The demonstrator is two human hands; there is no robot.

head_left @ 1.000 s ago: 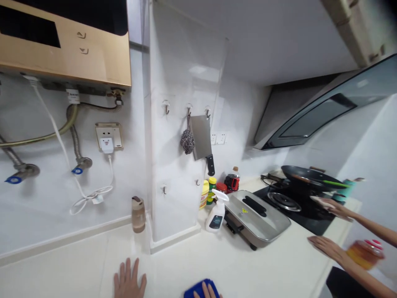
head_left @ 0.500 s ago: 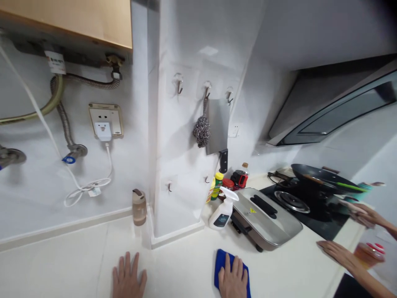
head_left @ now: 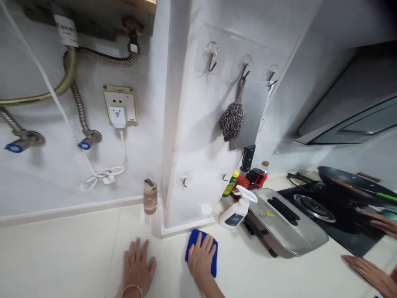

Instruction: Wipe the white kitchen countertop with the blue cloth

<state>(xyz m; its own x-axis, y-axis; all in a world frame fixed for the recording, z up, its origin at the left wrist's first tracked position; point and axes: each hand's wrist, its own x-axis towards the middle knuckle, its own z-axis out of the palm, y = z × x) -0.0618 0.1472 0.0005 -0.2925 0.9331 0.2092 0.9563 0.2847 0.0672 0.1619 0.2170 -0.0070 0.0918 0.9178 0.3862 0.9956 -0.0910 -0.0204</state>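
Observation:
My right hand [head_left: 201, 254] presses a folded blue cloth [head_left: 212, 265] onto the white countertop [head_left: 167, 273], near the foot of the white wall pillar. Its fingers lie over the cloth, slightly bent. My left hand [head_left: 138, 265], with a bracelet at the wrist, rests palm down on the bare counter to the left, fingers spread and nothing in them. A brown drink bottle [head_left: 150, 198] stands by the wall beyond it. Right of the cloth is a white spray bottle [head_left: 233, 214], beside a lidded electric pan [head_left: 288, 223].
Another person's hand [head_left: 362, 269] lies on the counter at right; their other hand [head_left: 381, 221] is by the stove [head_left: 341, 223], where a wok [head_left: 335, 176] sits. A cleaver [head_left: 248, 159] and a steel-wool scrubber [head_left: 232, 122] hang on the pillar. A plug [head_left: 118, 117] fills a wall socket.
My right hand has slid the blue cloth left and farther in, toward the pillar's base. My left hand stays flat on the counter. The view has tilted down and shifted left.

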